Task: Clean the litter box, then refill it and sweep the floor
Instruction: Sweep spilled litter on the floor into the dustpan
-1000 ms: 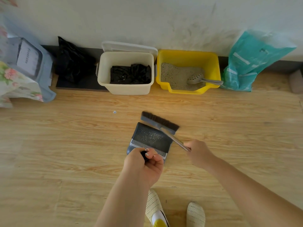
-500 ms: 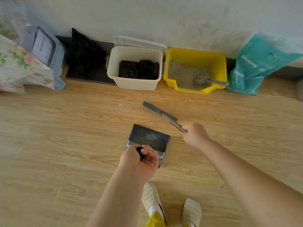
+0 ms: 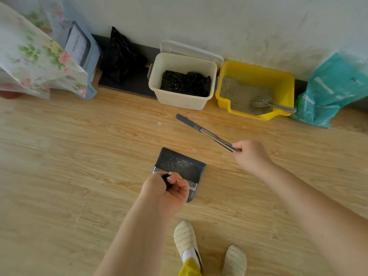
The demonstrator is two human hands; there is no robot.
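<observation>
Dustpan [image 3: 180, 165] under left hand [image 3: 166, 191]

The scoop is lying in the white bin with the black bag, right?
Not quite. The head view shows the scoop lying in the yellow litter box, on the litter, with its handle resting over the rim. The white bin beside it holds only the black bag.

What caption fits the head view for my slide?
Left hand holds dustpan of swept litter; right hand holds brush raised before bin.
</observation>
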